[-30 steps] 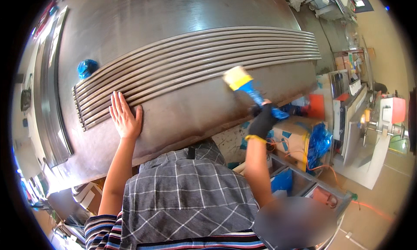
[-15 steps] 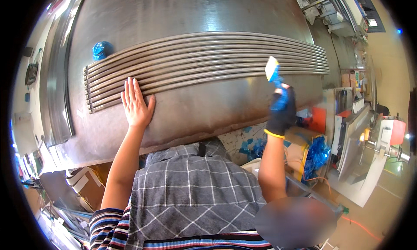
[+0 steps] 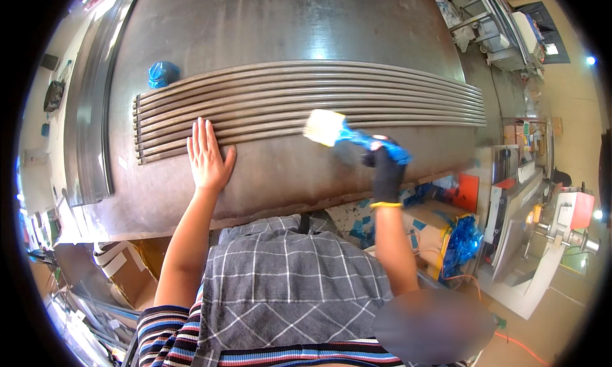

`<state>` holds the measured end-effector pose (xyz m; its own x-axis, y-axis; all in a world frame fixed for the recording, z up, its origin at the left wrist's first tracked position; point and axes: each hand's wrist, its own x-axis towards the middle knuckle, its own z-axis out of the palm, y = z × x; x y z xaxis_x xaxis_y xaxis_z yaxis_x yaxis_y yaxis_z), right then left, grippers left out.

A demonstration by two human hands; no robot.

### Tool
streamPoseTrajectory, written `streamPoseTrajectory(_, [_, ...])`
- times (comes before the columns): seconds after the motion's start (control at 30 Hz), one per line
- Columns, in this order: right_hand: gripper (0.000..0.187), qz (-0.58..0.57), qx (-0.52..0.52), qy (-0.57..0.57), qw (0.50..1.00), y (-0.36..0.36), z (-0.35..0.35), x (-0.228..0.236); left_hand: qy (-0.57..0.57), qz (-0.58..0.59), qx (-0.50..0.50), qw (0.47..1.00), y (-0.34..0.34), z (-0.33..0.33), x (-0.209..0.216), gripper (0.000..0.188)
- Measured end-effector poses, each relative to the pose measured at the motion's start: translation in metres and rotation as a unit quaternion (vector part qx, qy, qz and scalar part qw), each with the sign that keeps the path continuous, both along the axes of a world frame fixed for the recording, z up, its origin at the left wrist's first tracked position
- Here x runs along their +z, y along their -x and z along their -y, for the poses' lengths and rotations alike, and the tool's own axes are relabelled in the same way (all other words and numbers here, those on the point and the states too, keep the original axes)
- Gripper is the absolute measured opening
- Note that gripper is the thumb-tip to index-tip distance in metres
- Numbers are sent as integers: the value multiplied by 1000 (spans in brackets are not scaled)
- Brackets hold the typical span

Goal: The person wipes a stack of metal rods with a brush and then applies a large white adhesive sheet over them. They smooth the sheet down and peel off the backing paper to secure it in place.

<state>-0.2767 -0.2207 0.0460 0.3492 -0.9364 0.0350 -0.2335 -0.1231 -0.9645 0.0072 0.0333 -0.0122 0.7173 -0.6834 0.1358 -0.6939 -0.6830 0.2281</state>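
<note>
Metal rods [image 3: 306, 91] in a row

Right of center, a gloved right hand [image 3: 387, 166] grips a blue-handled brush [image 3: 354, 137]; left of center, the bare left hand [image 3: 210, 163] rests flat, fingers on rods spanning mid-frame. Beyond, upper left: a blue bundle [image 3: 163, 74].

Workshop: long metal rods [image 3: 280, 103] are lying across a broad metal surface [image 3: 268, 29]; machinery [image 3: 574, 214] is standing at right.

Blue-handled, pale-bristled flat brush [image 3: 344, 133] swung leftward.
The black-gloved right hand [image 3: 388, 168] shifted it from the right half of the long grey metal rods [image 3: 274, 89] toward their middle, bristles turned left.
</note>
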Motion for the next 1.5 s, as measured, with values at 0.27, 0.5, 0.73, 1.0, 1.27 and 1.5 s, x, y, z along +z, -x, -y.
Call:
streamPoseTrajectory(0.27, [22, -146, -64, 351, 923, 0, 69, 58, 0, -9, 5, 1000, 2, 6, 1, 83])
streamPoseTrajectory(0.5, [20, -429, 293, 457, 722, -95, -44, 78, -13, -17, 12, 1000, 5, 8, 4, 83])
streamPoseTrajectory(0.73, [21, -16, 135, -7, 991, -92, 55, 45, -18, -28, 7, 999, 7, 8, 11, 84])
streamPoseTrajectory(1.0, [17, -127, -29, 310, 942, -81, 93, 54, -5, -62, 5, 998, 0, -3, 14, 87])
streamPoseTrajectory(1.27, [20, -282, 200, 48, 937, -224, -58, 96, 187, -198, -182, 945, -22, -53, 19, 97])
streamPoseTrajectory(1.5, [28, -238, 349, 516, 745, -426, -211, 161, 345, -222, -47, 911, -123, -253, 61, 28])
